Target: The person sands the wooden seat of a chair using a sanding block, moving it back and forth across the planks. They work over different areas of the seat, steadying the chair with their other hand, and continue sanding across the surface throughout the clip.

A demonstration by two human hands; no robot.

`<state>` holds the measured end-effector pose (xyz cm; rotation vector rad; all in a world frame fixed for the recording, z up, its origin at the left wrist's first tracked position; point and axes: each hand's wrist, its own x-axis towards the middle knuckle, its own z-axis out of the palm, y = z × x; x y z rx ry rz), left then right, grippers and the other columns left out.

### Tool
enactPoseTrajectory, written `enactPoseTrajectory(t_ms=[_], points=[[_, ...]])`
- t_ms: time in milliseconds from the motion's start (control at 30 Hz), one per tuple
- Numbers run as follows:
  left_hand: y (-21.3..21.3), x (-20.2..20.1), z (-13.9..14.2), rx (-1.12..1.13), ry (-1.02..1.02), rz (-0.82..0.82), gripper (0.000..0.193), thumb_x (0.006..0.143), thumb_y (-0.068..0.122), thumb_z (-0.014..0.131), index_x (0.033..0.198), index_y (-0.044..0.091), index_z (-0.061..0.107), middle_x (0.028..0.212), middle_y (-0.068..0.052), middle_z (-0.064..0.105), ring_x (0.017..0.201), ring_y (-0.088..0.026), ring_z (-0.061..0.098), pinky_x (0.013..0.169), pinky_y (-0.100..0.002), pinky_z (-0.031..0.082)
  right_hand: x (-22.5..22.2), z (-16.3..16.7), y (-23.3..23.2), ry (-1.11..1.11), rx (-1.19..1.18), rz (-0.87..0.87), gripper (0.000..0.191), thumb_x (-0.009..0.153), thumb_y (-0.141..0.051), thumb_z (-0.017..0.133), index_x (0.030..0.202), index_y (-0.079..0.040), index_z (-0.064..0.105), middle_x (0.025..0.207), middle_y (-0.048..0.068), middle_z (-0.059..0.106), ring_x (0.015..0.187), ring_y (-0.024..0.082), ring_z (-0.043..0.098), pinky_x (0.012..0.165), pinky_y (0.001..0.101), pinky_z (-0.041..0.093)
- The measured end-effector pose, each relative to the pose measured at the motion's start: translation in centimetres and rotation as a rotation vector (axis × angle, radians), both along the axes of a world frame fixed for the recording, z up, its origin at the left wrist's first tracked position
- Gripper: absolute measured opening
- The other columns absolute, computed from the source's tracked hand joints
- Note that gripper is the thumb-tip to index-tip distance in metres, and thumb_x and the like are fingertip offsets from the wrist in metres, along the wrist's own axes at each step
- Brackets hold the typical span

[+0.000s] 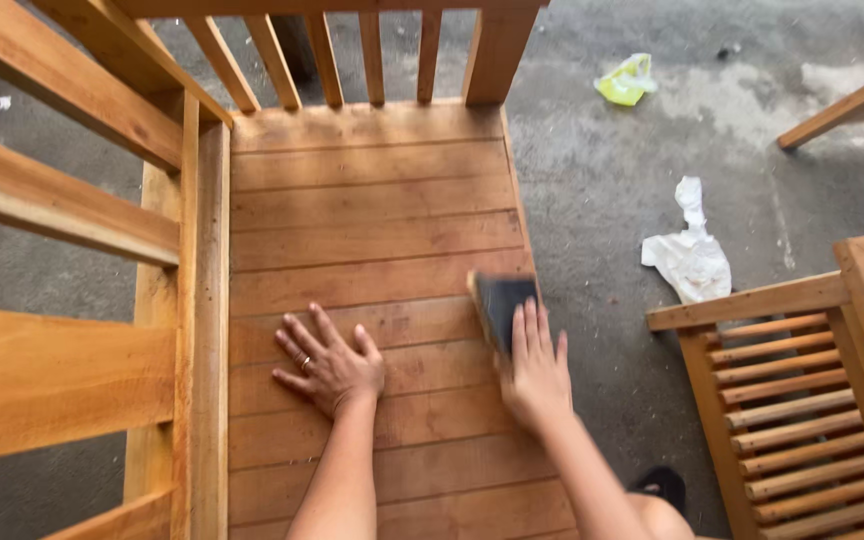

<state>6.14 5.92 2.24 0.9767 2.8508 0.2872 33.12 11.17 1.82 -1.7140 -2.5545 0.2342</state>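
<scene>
Left hand (330,365) lying flat, fingers spread, on slatted wooden seat (372,210) of chair. Right hand (535,370) pressing dark sanding block (500,303) against seat's right edge. Armrest rails (62,210) showing at left, back spindles (352,55) at top. White crumpled rag (690,255) and yellow-green bag (627,80) lying on concrete floor (602,180). Second slatted chair (802,400) standing at right.

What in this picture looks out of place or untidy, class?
Two bits of litter lie on the concrete floor: a crumpled white bag and a yellow-green wrapper. The wooden seat looks sound, the left hand flat, the right hand on a sanding block.
</scene>
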Motion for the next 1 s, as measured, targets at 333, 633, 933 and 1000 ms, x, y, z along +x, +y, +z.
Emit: enactPoseTrajectory(t_ms=[333,633,933,1000], points=[[-0.1,0.1,0.1,-0.034,-0.018,0.011,0.083,0.092,0.053,0.043,0.163,0.022,0.015,0.171,-0.014,0.003,0.157,-0.035,0.0,0.116,-0.071,0.004,-3.3,-1.0,7.5,0.055,-0.001,-0.095,0.081,0.1,-0.045,0.049,0.159,-0.001,0.014,0.168,0.018,0.01,0.155,0.035,0.011,0.119,0.0634,0.015],[-0.1,0.1,0.2,-0.031,-0.017,0.005,0.083,0.093,0.053,0.044,0.164,0.021,0.016,0.171,-0.016,0.003,0.156,-0.036,0.001,0.116,-0.072,0.004,1.6,0.8,-5.8,0.001,-0.038,0.007,0.086,0.09,-0.042,0.053,0.157,-0.003,0.015,0.166,0.018,0.011,0.153,0.035,0.01,0.117,0.0645,0.015],[-0.2,0.1,0.3,-0.053,-0.003,0.002,0.083,0.092,0.053,0.045,0.164,0.021,0.017,0.171,-0.015,0.002,0.157,-0.036,0.0,0.116,-0.071,0.005,-1.7,0.0,2.6,0.059,0.05,-0.038,0.082,0.098,-0.043,0.05,0.158,0.001,0.017,0.167,0.023,0.014,0.154,0.039,0.015,0.118,0.0635,0.019],[-0.2,0.2,0.5,-0.048,-0.022,0.007,0.083,0.093,0.053,0.045,0.164,0.021,0.017,0.171,-0.015,0.002,0.157,-0.036,0.0,0.116,-0.071,0.005,0.3,0.7,-2.1,0.057,-0.024,0.005,0.083,0.095,-0.041,0.05,0.158,0.0,0.016,0.167,0.022,0.014,0.155,0.038,0.015,0.117,0.063,0.019]])
